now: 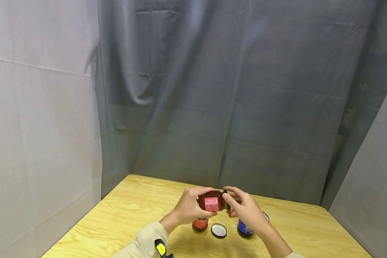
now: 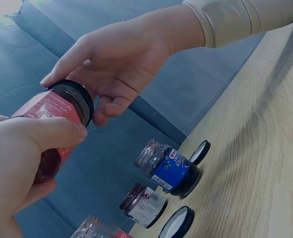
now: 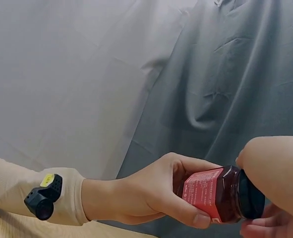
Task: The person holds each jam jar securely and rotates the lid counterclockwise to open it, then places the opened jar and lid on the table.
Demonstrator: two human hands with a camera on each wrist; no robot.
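While we hold it up off the table: the red-labelled jar (image 1: 211, 202) lies on its side in the air between both hands, its dark lid (image 2: 75, 97) pointing toward our right hand.
Jar body: our left hand (image 1: 187, 208) wraps it, thumb along the near side of the label and fingers (image 3: 186, 212) curled under; the grip looks firm.
Lid: our right hand (image 1: 245, 209) curls its fingers (image 2: 62, 69) round the rim, index on top and the rest tucked beneath, so the lid sits right in the fingertips, touching them.
Doing it well, as we judge: we keep the left hand clamped and still, turn only from the right wrist, and level the jar toward upright before the lid frees, since the contents look dark and full.
Whether the lid is tight or loose: we cannot tell.
Below the hands: a blue-labelled jar (image 2: 170, 168), a small jar with a white label (image 2: 144, 204) and a red-labelled one (image 1: 200, 224) stand open on the table (image 1: 122, 215), with loose lids (image 1: 219, 230) lying beside them.
Behind: a grey curtain (image 1: 245, 89).
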